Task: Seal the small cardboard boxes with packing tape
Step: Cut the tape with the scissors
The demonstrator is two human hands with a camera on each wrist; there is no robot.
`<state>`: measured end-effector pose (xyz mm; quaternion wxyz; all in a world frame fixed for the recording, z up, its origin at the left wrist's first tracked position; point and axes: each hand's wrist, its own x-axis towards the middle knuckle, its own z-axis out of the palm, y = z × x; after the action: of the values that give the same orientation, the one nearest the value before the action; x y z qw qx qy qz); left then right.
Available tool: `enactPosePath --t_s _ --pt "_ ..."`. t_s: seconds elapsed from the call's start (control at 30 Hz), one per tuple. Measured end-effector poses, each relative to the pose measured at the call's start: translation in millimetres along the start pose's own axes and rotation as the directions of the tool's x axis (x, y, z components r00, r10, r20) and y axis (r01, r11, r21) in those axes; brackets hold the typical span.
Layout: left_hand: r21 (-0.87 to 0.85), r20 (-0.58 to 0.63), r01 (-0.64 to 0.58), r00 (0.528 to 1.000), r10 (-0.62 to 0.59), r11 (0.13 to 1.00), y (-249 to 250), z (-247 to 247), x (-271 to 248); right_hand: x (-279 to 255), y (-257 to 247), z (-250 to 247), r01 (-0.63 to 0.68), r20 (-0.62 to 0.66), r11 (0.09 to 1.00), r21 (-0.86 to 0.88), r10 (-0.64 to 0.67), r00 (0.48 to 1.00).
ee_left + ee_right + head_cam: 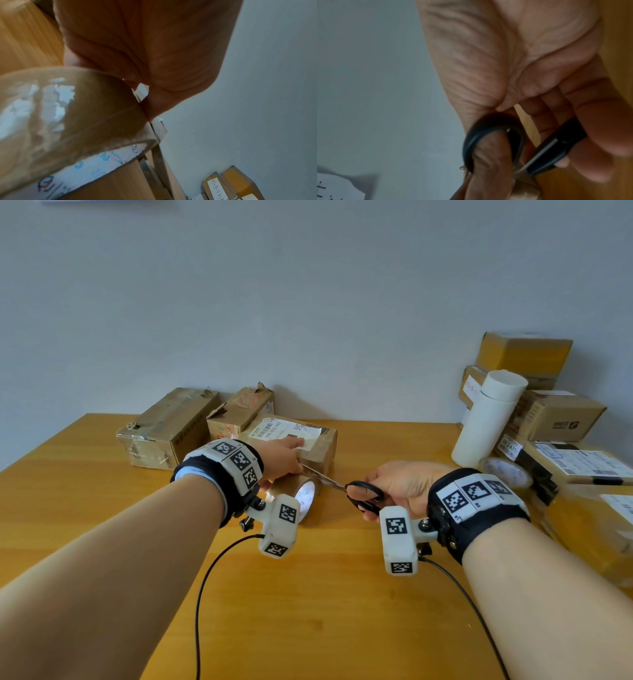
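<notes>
Black-handled scissors are gripped in the right hand, blades reaching toward the left hand, whose fingers are laid flat on a labelled cardboard box; a tape roll sits just beneath them on the worktop.

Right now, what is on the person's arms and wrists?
Both forearms are bare. The left wrist and the right wrist each wear a black band ringed with white tiles printed with black square markers. A white camera block with the same markers hangs under each, trailing a thin black cable. A light blue cuff edges the left band.
</notes>
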<state>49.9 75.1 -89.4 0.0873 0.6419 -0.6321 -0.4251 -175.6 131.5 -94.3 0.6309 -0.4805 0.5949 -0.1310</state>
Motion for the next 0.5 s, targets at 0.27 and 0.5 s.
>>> enactPosePath --t_s 0.27,0.5 --pt "-0.011 0.018 -0.012 1.0 0.012 1.0 -2.1 -2.7 3.0 4.1 -12.8 -1.7 0.008 -0.102 0.986 -0.165 -0.026 0.994" --pt "-0.021 0.019 -0.012 1.0 0.012 1.0 -4.5 -3.3 5.4 9.4 -16.3 1.9 0.008 -0.146 0.98 -0.201 -0.038 0.988"
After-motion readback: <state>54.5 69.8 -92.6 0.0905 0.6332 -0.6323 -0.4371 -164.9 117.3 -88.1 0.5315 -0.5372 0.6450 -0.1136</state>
